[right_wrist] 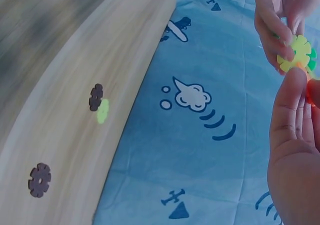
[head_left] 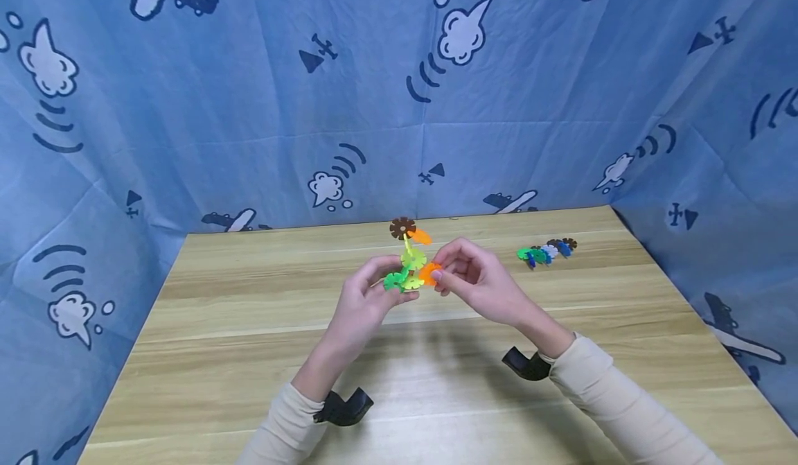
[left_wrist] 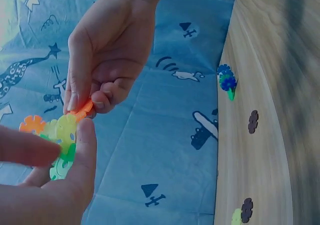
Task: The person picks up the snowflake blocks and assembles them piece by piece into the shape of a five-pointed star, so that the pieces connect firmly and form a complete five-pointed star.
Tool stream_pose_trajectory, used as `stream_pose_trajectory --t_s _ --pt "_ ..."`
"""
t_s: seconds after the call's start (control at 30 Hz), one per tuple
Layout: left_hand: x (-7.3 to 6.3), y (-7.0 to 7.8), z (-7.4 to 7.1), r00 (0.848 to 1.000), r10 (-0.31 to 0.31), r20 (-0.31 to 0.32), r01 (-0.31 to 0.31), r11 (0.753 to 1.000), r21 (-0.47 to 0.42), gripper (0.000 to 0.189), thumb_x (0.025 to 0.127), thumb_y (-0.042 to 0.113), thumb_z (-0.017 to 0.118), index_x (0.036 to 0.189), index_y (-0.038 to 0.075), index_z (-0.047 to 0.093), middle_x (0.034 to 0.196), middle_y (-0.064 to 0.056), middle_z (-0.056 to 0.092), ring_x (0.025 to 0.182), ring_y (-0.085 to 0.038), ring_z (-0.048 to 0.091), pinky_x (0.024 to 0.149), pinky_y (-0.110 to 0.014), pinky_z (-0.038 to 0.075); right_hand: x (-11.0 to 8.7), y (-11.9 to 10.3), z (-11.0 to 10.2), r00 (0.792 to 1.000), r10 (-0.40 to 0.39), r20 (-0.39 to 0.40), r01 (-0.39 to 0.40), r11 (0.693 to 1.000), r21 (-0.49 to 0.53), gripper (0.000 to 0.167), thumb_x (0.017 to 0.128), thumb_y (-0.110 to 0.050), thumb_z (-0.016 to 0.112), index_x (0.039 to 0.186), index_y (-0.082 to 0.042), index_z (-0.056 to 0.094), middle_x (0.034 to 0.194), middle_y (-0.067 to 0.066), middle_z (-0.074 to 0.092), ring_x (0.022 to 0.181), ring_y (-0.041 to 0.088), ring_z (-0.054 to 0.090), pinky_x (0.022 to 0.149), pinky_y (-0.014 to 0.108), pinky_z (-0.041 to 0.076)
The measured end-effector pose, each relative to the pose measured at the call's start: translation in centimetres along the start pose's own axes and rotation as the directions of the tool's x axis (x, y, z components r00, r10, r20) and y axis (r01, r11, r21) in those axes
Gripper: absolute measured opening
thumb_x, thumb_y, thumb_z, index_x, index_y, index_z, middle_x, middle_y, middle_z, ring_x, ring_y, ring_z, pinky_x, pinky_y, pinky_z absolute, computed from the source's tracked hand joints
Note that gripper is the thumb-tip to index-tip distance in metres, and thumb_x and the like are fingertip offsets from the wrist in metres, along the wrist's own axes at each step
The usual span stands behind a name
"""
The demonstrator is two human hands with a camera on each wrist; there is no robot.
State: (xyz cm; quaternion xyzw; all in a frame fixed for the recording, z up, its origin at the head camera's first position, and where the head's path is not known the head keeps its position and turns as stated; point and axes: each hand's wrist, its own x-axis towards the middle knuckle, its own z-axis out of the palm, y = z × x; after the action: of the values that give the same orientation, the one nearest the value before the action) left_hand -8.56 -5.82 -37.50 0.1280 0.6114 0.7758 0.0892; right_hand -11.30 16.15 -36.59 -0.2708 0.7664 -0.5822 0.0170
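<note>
My left hand [head_left: 368,293] holds a small cluster of joined notched plastic discs between thumb and fingers. A yellow-green disc [head_left: 413,258], a green disc [head_left: 394,281] and an upper orange disc [left_wrist: 32,124] show in this cluster. At its right side, another orange disc [head_left: 430,274] is pinched between the thumb and fingers of my right hand [head_left: 483,281]. The pinched disc's edge meets the cluster; fingers hide part of the contact in both wrist views.
A brown disc [right_wrist: 96,97] lies on the wooden table [head_left: 249,347] beside a yellow-green disc [right_wrist: 102,111]. Another brown disc [right_wrist: 40,180] lies apart from them. A row of green, blue, white and brown discs [head_left: 547,252] sits at the back right. Blue printed cloth [head_left: 386,104] hangs behind the table.
</note>
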Motion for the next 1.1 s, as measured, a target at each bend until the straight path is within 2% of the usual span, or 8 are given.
stream_pose_trajectory --t_s 0.07,0.2,0.4,0.53,0.9,1.1 --pt "0.1 -0.1 0.0 1.0 -0.003 -0.008 0.003 1.0 -0.015 0.043 0.096 -0.017 0.05 0.137 -0.008 0.047 0.139 -0.027 0.051 0.119 -0.038 0.064 0.092 -0.038 0.059 0.0 0.0 0.0 1.0 0.007 -0.013 -0.007 1.0 0.006 0.016 0.095 0.005 0.065 0.108 0.003 0.058 0.095 0.019 0.068 0.075 0.023 0.069 0.069 0.032 0.062" --pt "0.2 -0.2 0.2 0.999 -0.012 -0.043 0.011 1.0 -0.022 0.042 0.097 -0.016 0.052 0.137 -0.007 0.045 0.135 -0.032 0.057 0.115 -0.044 0.066 0.09 -0.04 0.059 0.1 0.0 0.0 0.999 0.024 -0.04 -0.023 1.0 0.017 0.016 0.094 0.006 0.065 0.107 0.003 0.057 0.098 0.019 0.069 0.075 0.022 0.071 0.07 0.035 0.063" --pt "0.2 -0.3 0.4 0.995 -0.014 -0.102 0.018 0.999 0.038 0.043 0.096 -0.013 0.056 0.138 -0.002 0.049 0.127 -0.031 0.065 0.106 -0.042 0.071 0.086 -0.04 0.061 -0.1 -0.3 0.2 0.996 0.031 -0.082 -0.026 0.998 0.061 0.015 0.093 0.009 0.065 0.105 0.005 0.058 0.098 0.021 0.069 0.073 0.019 0.072 0.068 0.034 0.063" --pt "0.2 -0.4 0.5 0.991 0.003 -0.13 0.006 0.998 0.063 0.046 0.095 -0.013 0.058 0.139 -0.003 0.051 0.125 -0.031 0.066 0.104 -0.043 0.071 0.085 -0.037 0.061 -0.2 -0.2 0.4 0.994 0.018 -0.108 -0.009 0.996 0.09 0.013 0.092 0.01 0.066 0.102 0.008 0.058 0.096 0.026 0.069 0.071 0.017 0.072 0.067 0.034 0.063" --pt "0.2 -0.8 0.9 0.979 -0.006 -0.206 0.009 1.0 0.012 0.043 0.092 -0.019 0.057 0.134 -0.01 0.055 0.119 -0.035 0.067 0.099 -0.04 0.073 0.082 -0.036 0.061 0.0 0.2 1.4 0.99 -0.003 -0.14 0.022 0.991 0.135 0.01 0.088 0.013 0.068 0.096 0.011 0.061 0.09 0.029 0.07 0.066 0.019 0.073 0.064 0.035 0.063" --pt "0.1 -1.1 0.7 0.982 -0.028 -0.187 0.03 1.0 0.006 0.05 0.093 -0.018 0.057 0.141 -0.007 0.05 0.122 -0.034 0.065 0.1 -0.041 0.073 0.082 -0.035 0.061 0.0 0.1 1.4 0.99 -0.001 -0.144 0.017 0.994 0.109 0.01 0.088 0.013 0.068 0.096 0.01 0.064 0.089 0.029 0.07 0.065 0.019 0.072 0.062 0.034 0.062"
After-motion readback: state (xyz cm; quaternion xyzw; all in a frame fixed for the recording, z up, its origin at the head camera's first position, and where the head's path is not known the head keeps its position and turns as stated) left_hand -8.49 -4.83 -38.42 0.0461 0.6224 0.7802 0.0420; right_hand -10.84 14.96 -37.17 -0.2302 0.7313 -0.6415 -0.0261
